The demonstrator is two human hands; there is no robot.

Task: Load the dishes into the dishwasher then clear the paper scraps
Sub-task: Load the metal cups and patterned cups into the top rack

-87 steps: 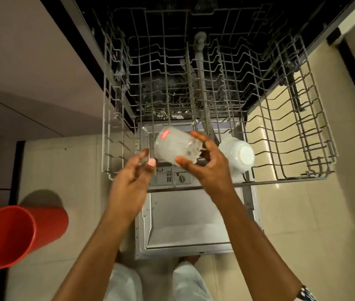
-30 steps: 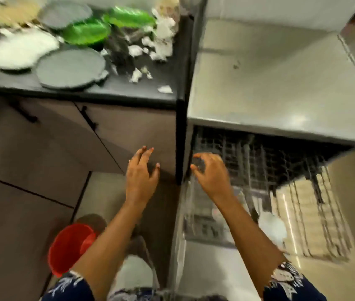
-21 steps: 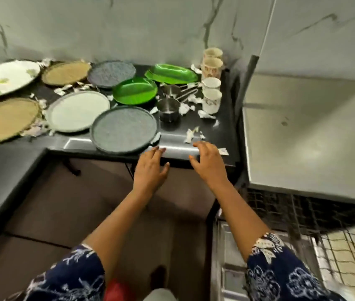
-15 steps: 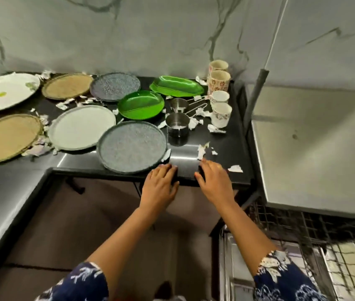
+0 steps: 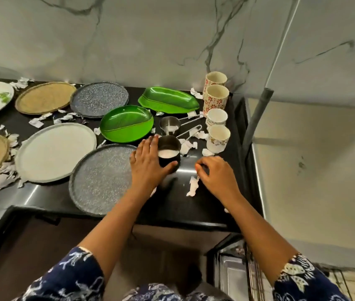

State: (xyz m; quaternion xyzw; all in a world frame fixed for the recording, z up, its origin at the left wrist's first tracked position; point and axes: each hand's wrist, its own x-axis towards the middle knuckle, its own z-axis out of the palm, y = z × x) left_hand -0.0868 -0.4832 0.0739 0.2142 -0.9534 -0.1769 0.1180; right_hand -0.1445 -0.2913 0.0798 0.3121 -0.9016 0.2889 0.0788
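My left hand (image 5: 148,164) grips a small steel cup (image 5: 170,154) with white residue inside; the thumb wraps its front and the fingers its left side. My right hand (image 5: 215,175) hovers over the black counter (image 5: 172,211) with fingers loosely curled and nothing seen in it, just right of a paper scrap (image 5: 192,186). A second steel cup (image 5: 169,126) with a long handle stands behind. Several plates lie to the left, among them a speckled grey plate (image 5: 100,179), a pale grey plate (image 5: 55,152) and a green dish (image 5: 126,123).
Several paper cups (image 5: 218,137) stand in a row at the counter's right edge, with a green leaf tray (image 5: 169,102) at the back. Torn paper scraps (image 5: 42,120) litter the counter. The dishwasher rack (image 5: 248,276) shows at bottom right, under a steel worktop (image 5: 313,181).
I turned from the dishwasher to the counter. Both hands moved from the counter's front edge inward; my left hand closed round the steel cup and my right came beside a scrap.
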